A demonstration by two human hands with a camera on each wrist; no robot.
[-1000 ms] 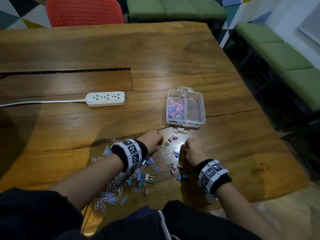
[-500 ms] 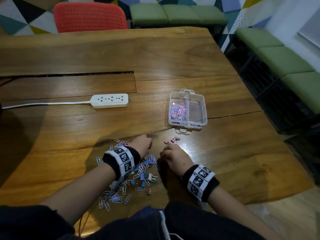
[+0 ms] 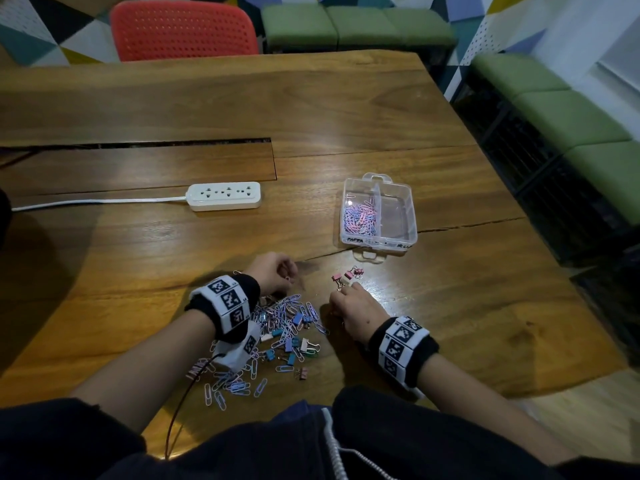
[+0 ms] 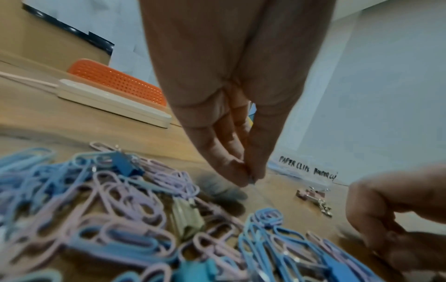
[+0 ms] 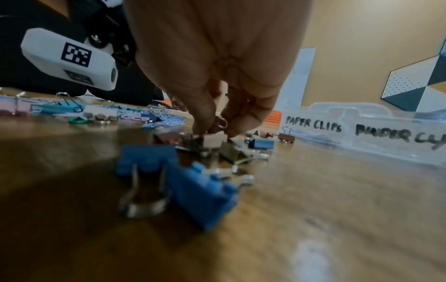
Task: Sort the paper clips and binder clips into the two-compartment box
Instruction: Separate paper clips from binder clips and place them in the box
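A clear two-compartment box [image 3: 408, 216] stands ahead of my hands. Its left half holds pink and blue paper clips [image 3: 360, 220]; its right half looks bare. Labels on the box [image 5: 362, 131] read PAPER CLIPS and BINDER CLIPS. A mixed pile of clips [image 3: 287, 323] lies between my wrists. My left hand [image 4: 248, 177] hovers over the pile's far edge, its fingertips pinching what looks like a paper clip. My right hand [image 5: 220, 126] pinches the wire handle of a pale binder clip [image 5: 212, 141]. Blue binder clips [image 5: 202, 192] lie under that wrist. Pink binder clips [image 3: 346, 277] lie just beyond it.
A white power strip [image 3: 224, 196] with its cord lies to the far left on the wooden table [image 3: 485, 306]. A slot [image 3: 138, 145] runs across the table behind it. A red chair [image 3: 183, 29] and green benches [image 3: 561, 112] stand beyond the table's edges.
My right hand has slid left toward the pile and closed its fingers on a binder clip. My left hand has drawn back a little toward the pile. The head view has tilted up.
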